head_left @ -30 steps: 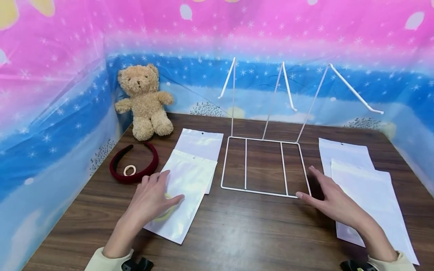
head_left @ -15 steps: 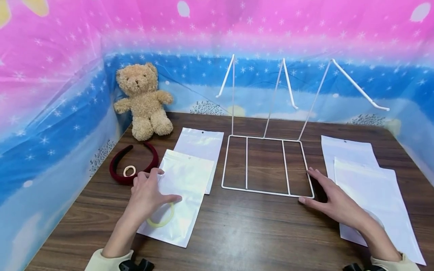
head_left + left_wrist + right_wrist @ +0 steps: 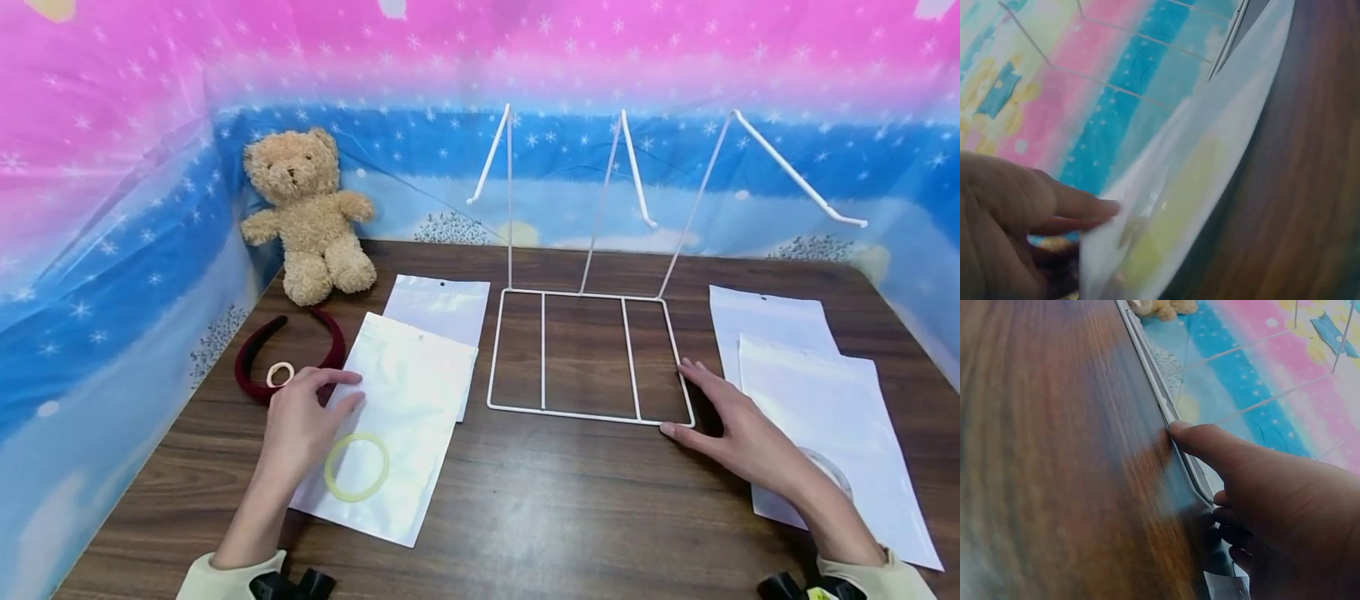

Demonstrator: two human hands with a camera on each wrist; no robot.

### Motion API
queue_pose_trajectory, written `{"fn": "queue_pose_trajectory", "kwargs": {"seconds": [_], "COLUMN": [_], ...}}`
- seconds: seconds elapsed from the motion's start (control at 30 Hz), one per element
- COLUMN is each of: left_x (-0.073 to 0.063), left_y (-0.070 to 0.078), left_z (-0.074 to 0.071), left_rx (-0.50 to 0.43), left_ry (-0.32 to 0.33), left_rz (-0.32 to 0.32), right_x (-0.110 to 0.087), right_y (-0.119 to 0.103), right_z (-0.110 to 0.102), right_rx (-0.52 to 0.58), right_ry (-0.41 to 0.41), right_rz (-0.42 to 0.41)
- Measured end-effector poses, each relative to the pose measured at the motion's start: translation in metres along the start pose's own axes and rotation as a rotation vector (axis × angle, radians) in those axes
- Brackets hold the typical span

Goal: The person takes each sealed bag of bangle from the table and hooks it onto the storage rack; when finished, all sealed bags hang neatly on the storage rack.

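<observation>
In the head view my left hand [image 3: 300, 421] is at the left edge of a white-backed zip bag [image 3: 408, 417], thumb and forefinger drawn close together on it. The bag has a clear front, with a pale yellow ring [image 3: 357, 467] showing through. In the left wrist view the bag [image 3: 1235, 106] stands tilted, with the thumb lying over its edge and the other fingers partly hidden behind. My right hand [image 3: 738, 433] touches the front right corner of a white wire rack [image 3: 577, 415], thumb at the front bar and fingers straight along the side bar.
A second bag [image 3: 442, 302] lies behind the first. Two more bags overlap at the right, the nearer bag [image 3: 825, 400] partly under my right forearm. A dark red headband [image 3: 251, 375], a small wooden ring [image 3: 272, 374] and a teddy bear [image 3: 307, 208] are at the left. Three hooked arms rise from the rack.
My left thumb has drawn in toward the forefinger, uncovering the whole yellow ring. The front bag has shifted left and turned slightly. My right hand stays at the rack's corner.
</observation>
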State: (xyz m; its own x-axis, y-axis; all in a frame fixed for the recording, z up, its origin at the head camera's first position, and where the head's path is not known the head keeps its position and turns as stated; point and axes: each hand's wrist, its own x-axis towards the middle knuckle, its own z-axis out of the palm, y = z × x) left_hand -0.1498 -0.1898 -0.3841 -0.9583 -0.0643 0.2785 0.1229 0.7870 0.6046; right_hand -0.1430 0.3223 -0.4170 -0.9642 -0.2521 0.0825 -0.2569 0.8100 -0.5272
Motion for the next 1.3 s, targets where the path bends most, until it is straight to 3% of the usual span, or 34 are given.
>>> {"fn": "queue_pose_trajectory", "kwargs": {"seconds": [0.1, 0.2, 0.33, 0.47, 0.57, 1.0, 1.2, 1.3], "left_x": [0.001, 0.002, -0.001, -0.003, -0.004, -0.008, 0.001, 0.007], "left_y": [-0.001, -0.001, 0.001, 0.005, 0.013, 0.060, 0.079, 0.087], "left_z": [0.001, 0.000, -0.002, -0.004, -0.006, -0.016, -0.020, -0.023], "left_rx": [-0.085, -0.211, -0.383, -0.475, -0.566, -0.922, -1.093, -1.189], "left_ry": [0.085, 0.088, 0.036, -0.007, -0.019, 0.118, 0.153, 0.158], "left_rz": [0.070, 0.100, 0.049, -0.031, -0.040, 0.170, 0.256, 0.268], "right_x": [0.000, 0.000, 0.001, 0.002, 0.002, 0.000, 0.000, 0.001], "right_y": [0.001, 0.002, 0.002, 0.002, 0.003, 0.002, 0.002, 0.002], "right_z": [0.000, 0.000, 0.001, 0.002, 0.003, 0.003, 0.003, 0.003], "right_rx": [-0.007, -0.012, -0.011, -0.010, -0.011, -0.021, -0.023, -0.026], "right_ry": [0.014, 0.020, 0.020, 0.017, 0.013, 0.003, 0.007, 0.016], "right_rz": [-0.013, -0.020, -0.023, -0.024, -0.020, 0.003, 0.005, -0.009]}}
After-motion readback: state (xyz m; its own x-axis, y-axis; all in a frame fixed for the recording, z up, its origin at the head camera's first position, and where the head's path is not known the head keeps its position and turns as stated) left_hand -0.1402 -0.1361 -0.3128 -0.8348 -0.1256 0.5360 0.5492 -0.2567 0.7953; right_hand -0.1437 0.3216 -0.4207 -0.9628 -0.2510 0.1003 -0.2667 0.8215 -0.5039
